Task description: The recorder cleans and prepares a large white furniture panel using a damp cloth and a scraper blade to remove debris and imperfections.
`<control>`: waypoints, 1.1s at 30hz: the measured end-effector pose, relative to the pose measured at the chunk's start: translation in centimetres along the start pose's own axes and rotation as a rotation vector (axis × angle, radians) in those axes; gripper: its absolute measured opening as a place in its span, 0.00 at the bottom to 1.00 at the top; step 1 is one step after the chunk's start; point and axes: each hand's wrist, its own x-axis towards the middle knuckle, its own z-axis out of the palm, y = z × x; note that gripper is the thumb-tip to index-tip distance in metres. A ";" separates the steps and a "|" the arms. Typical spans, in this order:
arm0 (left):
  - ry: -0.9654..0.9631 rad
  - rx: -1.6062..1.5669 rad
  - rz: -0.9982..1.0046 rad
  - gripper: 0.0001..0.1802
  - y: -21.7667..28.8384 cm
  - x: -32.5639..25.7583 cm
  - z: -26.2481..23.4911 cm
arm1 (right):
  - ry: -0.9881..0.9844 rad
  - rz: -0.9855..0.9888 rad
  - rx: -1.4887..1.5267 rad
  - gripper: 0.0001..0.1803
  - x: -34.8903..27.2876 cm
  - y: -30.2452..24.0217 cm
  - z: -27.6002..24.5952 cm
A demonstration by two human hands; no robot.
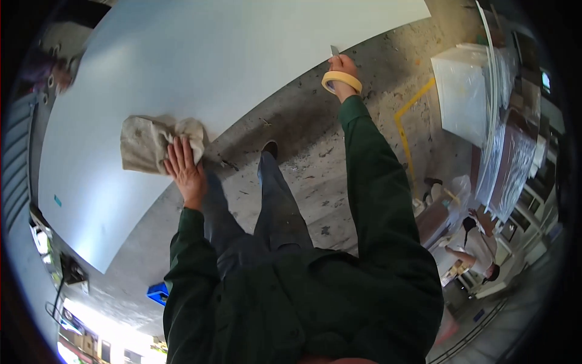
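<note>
We stand over a large white panel (182,67) that lies flat above a rough concrete floor (315,151), its near long edge running from the lower left up to the upper right across our view.

Our left hand (183,167) rests at that near edge, about midway along it. The fingers (176,155) lie spread and flat, pressing down on a crumpled beige cloth (148,144). The cloth sits wholly on the panel, bunched to the left of and beyond the palm, so it lies further in from the edge than the wrist does.

Our right hand (341,68) reaches much further along the same edge, toward the panel's far right corner. Its fingers are closed around a small grey blade-like tool (334,50) whose tip points away from us and meets the panel's edge. A roll of tan masking tape (341,80) hangs around that wrist like a bracelet.

So the edge is the long axis joining both hands: the left is nearer to us and on the cloth, the right stretched out at the corner.

Off to the right, another person (476,242) bends over among plastic-wrapped sheets (503,164) and a white box (464,91).
</note>
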 end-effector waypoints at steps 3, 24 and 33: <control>-0.063 0.005 0.049 0.38 -5.4 -2.8 0.0 | -0.158 0.166 0.211 0.10 -0.6 0.6 0.1; -0.145 -0.013 0.177 0.38 -24.5 -11.9 -5.8 | 0.016 -0.074 0.055 0.09 -26.2 -4.6 16.9; -0.098 0.068 0.077 0.38 -40.6 -22.5 -9.6 | -0.031 -0.057 -0.042 0.08 -43.8 -12.7 26.4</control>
